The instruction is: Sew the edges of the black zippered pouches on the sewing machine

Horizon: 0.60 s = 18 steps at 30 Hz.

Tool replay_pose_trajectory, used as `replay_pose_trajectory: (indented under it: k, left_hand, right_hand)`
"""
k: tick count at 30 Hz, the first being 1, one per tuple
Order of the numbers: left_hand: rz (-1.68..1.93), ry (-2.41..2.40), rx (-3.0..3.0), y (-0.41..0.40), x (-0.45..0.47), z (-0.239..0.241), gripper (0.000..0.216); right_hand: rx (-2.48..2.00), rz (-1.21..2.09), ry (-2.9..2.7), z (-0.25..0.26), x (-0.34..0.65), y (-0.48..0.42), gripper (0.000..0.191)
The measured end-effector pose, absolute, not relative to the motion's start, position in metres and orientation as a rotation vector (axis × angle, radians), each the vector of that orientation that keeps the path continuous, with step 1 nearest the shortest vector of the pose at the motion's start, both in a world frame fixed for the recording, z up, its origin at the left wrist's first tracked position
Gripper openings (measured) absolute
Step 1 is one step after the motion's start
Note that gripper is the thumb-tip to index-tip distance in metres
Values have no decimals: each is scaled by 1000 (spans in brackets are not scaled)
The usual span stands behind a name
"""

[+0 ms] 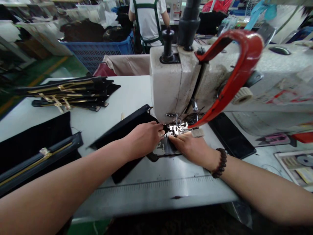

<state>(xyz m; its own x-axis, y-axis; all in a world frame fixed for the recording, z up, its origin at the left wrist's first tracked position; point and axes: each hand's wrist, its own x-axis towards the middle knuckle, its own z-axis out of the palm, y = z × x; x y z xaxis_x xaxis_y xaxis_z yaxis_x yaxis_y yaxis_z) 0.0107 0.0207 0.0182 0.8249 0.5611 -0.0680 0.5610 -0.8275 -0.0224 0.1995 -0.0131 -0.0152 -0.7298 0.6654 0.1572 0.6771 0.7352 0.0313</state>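
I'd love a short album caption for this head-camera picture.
Left hand on black fabric, right hand beside the presser foot of a white sewing machine.

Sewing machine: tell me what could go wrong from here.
The left hand and right hand both have fingers close to the lit presser foot, so a slip might get one caught. The black piece under the left hand slants across the table; it could drag or twist.
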Motion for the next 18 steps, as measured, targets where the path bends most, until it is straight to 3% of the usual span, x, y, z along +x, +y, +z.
replay_pose_trajectory:
  k: [18]
  left_hand:
    - [324, -929, -3025, 3, 18, 33, 27]
  right_hand:
    - [-1246, 76, -2861, -4, 200, -11, 16]
